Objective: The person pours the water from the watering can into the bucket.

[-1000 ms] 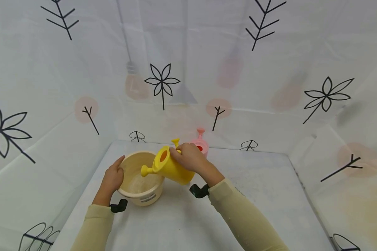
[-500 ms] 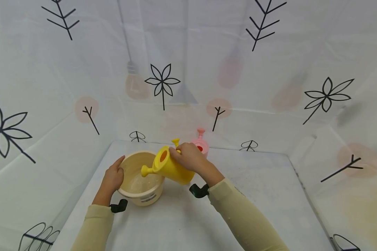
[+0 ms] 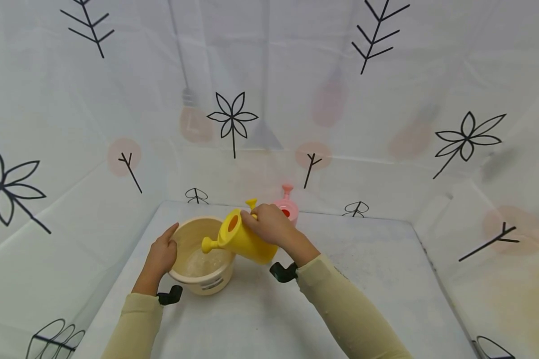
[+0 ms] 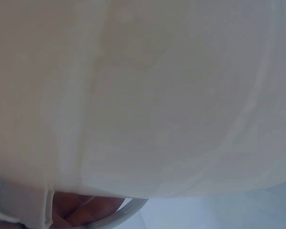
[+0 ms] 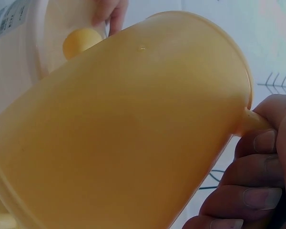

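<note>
My left hand (image 3: 160, 254) grips the left rim of a cream plastic bucket (image 3: 215, 285), its index finger stretched along the edge. Fingers of that hand also show over the rim in the right wrist view. Bucket wall fills most of the left wrist view, with a few fingers (image 4: 88, 210) near the handle at the bottom. My right hand (image 3: 271, 225) holds a yellow watering can (image 3: 247, 244) by its handle. The can is tilted left, and its round spout head (image 3: 208, 244) is over the bucket's opening. Clear, rippled water with a pale patch lies at the bucket's bottom.
Behind my right hand stands a pink watering can (image 3: 287, 205), partly hidden. Beside it another yellow spout (image 3: 251, 203) pokes up. Everything is on a white table (image 3: 368, 279), enclosed by a white printed cloth (image 3: 269, 75) at the back and sides.
Both hands, the bucket and the tilted watering can stay nearly in place. The pale rippled patch in the bucket's water shifts in shape.
</note>
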`<state>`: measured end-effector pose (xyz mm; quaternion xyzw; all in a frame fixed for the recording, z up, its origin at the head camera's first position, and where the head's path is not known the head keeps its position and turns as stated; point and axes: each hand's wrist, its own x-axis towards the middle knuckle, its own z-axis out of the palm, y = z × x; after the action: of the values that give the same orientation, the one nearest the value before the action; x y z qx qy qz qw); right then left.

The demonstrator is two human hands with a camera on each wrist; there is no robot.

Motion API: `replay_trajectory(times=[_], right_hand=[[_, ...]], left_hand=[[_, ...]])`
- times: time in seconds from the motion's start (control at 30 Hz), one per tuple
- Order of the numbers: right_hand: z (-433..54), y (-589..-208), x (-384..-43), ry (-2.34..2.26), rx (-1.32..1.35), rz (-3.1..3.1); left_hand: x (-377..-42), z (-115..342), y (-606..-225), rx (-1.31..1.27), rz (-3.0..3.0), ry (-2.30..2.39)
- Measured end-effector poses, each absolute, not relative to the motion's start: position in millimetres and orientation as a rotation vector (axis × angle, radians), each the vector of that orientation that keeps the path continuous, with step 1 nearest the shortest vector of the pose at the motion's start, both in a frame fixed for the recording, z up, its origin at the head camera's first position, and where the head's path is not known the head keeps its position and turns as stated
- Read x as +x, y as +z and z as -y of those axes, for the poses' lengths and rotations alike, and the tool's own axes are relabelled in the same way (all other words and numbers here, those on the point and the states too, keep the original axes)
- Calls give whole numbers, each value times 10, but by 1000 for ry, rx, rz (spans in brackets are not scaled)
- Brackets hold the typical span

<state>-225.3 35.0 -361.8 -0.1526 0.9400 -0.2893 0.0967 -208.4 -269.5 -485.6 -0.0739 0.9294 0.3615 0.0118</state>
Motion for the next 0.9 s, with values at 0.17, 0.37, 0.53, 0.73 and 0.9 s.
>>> replay_trajectory(times=[0.17,0.37,0.53,0.73,0.9], right_hand=[[-346,-3615,-2255,-852,-447,-2785],[-338,-3613,-2260,-852,-436,-2775],[-326,-3603,-2255,-849,-431,-2773],[-321,-3584,-2241,-857,-425,-2761],[-320,-3593,-2249,-857,-424,-2762]], left_hand=[[-2085,2694,-4853,-229,-2900,1120],[-2074,2689,-4841,-229,-2895,1123],[-2070,2692,-4842,-216,-2902,1119],[-2067,2687,-4839,-212,-2908,1112],[-2065,2684,-4831,-213,-2905,1109]])
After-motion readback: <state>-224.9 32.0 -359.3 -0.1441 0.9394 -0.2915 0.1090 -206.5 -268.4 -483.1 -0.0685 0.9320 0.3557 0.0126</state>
